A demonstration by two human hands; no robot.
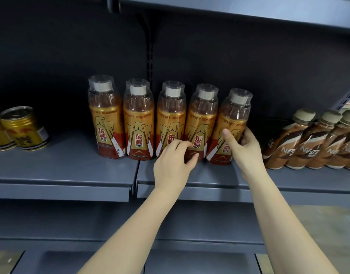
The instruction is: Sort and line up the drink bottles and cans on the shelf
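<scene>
Several orange bottles with clear cap covers stand in a row on the grey shelf [67, 171]. My right hand [243, 149] wraps the lower part of the rightmost orange bottle [232, 119], thumb in front, fingers behind. My left hand [174, 161] rests with its fingertips on the base of the neighbouring orange bottle [201, 119], fingers loosely curled and not closed around it. Left of these, three more orange bottles [138, 119] stand upright, apart from my hands.
Gold cans [21, 127] stand at the shelf's far left. Brown Nescafe bottles [308, 143] line the right end, close to my right hand. An upper shelf [249, 10] hangs overhead; a lower shelf [91, 224] lies beneath my arms.
</scene>
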